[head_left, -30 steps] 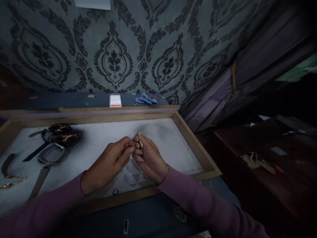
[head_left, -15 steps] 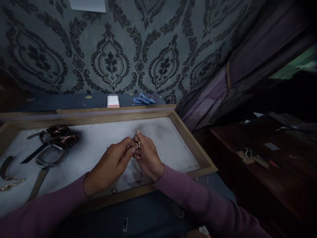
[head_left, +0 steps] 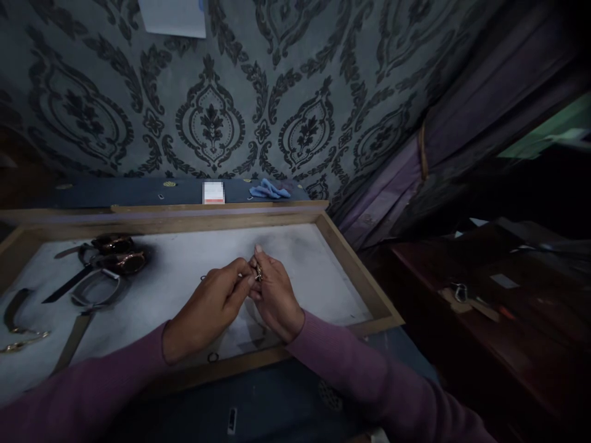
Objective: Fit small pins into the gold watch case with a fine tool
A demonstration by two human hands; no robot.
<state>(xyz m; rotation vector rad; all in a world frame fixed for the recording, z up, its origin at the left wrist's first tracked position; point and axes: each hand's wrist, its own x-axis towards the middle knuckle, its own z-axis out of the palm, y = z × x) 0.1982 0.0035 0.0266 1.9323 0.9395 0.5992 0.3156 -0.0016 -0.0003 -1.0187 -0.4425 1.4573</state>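
My left hand [head_left: 207,311] and my right hand [head_left: 279,296] meet above the white bottom of a shallow wooden tray [head_left: 369,271]. Between the curled fingers of my right hand sits a small gold-coloured metal piece [head_left: 259,271], its exact kind unclear. The thumb and forefinger of my left hand pinch together right beside it; what lies between them is too small to make out. A small dark ring [head_left: 213,357] lies near the tray's front edge, below my left hand. Another small dark loop [head_left: 203,278] shows partly behind that hand.
Sunglasses [head_left: 129,263], a grey buckle-like loop with straps [head_left: 98,289] and a strap with a gold chain [head_left: 25,342] lie at the tray's left. Behind it are a small white box [head_left: 213,193] and a blue cloth [head_left: 269,189]. A dark red table [head_left: 462,326] stands at right.
The camera view has tilted up slightly, so the scene sits a little lower. My hands keep nearly the same pose around the gold-coloured piece, with only slight finger movement.
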